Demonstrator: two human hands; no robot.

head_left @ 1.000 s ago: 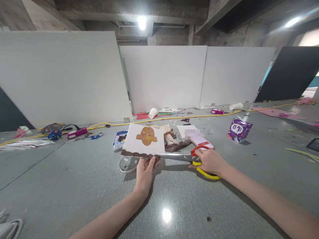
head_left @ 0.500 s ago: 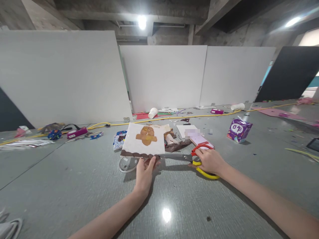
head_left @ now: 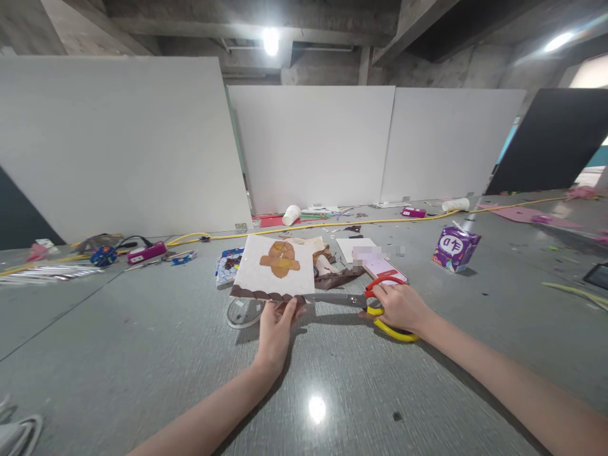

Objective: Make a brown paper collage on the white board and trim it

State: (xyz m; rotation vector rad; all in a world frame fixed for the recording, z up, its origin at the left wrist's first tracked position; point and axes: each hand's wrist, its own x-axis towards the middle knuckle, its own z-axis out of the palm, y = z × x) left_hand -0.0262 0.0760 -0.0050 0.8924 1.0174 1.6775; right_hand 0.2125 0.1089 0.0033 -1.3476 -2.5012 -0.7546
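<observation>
My left hand (head_left: 276,329) pinches the near edge of a white sheet (head_left: 249,266), thumb on top and fingers underneath. Brown and tan cut-out pieces (head_left: 281,259) form a figure on the sheet, and a dark brown scalloped strip (head_left: 259,295) runs along its near edge. My right hand (head_left: 396,308) is closed around scissors (head_left: 337,299) with one red and one yellow handle. Their blades point left and reach the sheet's near right corner beside my left thumb. Whether the blade tips are above or below the strip I cannot tell.
Behind the sheet lie brown scraps (head_left: 342,278), a phone (head_left: 380,263) and a white paper (head_left: 349,248). A clear tape roll (head_left: 243,315) sits under the sheet's near left. A purple carton (head_left: 456,249) stands at right; a yellow cable (head_left: 323,224) crosses the floor behind.
Hardly anything differs. The sheet has shifted very slightly, while both hands and the scissors keep almost the same place.
</observation>
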